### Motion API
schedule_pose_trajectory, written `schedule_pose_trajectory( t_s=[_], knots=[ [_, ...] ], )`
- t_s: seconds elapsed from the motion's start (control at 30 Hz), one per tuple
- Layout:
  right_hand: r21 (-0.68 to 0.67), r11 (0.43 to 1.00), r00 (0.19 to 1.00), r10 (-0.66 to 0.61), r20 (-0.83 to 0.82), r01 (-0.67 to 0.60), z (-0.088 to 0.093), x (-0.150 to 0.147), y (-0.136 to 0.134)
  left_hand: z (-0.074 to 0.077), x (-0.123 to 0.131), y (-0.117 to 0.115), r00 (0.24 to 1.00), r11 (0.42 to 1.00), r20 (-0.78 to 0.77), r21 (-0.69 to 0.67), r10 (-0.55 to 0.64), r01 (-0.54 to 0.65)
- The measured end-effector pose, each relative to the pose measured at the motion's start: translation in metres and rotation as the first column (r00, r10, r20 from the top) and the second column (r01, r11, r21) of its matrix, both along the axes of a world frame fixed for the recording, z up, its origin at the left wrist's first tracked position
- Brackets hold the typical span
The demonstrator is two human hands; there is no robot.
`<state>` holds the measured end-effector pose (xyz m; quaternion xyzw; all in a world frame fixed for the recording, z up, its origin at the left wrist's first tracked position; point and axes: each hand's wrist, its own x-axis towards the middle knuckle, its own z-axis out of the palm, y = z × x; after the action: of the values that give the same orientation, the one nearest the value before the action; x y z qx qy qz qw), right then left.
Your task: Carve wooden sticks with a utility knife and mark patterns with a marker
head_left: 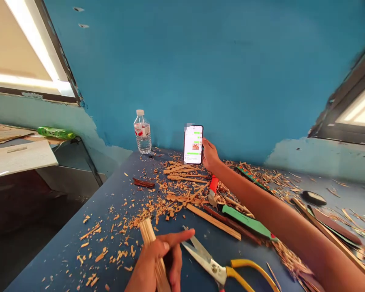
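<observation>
My left hand [158,259] is closed around a pale wooden strip [147,230], its index finger stretched out to the right. My right hand [209,155] reaches far forward and grips a smartphone [193,146] by its right edge. The phone stands upright with a lit, chat-like screen facing me. Beside my left hand lie yellow-handled scissors [213,267], blades apart. Carved wooden pieces [182,169] lie below the phone. A green-handled tool [246,221] and a red-handled tool [213,186] rest under my right forearm.
Wood shavings [158,207] litter the blue table [79,267]. A water bottle [143,134] stands at the back by the blue wall. A dark wood scrap [144,183] lies left of centre, and a black oval object [314,198] sits at the right. A green bottle [56,132] lies on another surface.
</observation>
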<state>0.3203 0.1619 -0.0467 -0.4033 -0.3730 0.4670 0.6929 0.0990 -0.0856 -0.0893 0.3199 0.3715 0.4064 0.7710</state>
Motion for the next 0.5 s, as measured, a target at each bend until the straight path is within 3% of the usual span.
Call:
schedule_pose_trajectory(
  t_s=[0.13,0.3,0.4,0.5],
  knots=[
    [-0.009,1.000,0.998,-0.001,-0.065,0.000,0.018,-0.005,-0.090,0.009,0.006,0.004,0.996,0.999,-0.090,0.028,0.024,-0.022],
    [-0.061,0.998,0.993,-0.027,-0.118,0.020,0.029,-0.012,-0.213,0.023,0.016,-0.005,0.996,0.993,-0.074,0.117,0.041,-0.032],
    [-0.110,0.994,0.990,-0.041,-0.135,0.027,0.027,-0.019,-0.269,0.030,0.022,-0.022,0.991,0.977,-0.092,0.182,-0.096,0.111],
    [-0.170,0.985,0.980,-0.031,-0.195,-0.002,0.020,-0.023,-0.308,0.031,0.024,-0.043,0.960,0.930,-0.055,0.241,-0.273,0.278]
  ],
)
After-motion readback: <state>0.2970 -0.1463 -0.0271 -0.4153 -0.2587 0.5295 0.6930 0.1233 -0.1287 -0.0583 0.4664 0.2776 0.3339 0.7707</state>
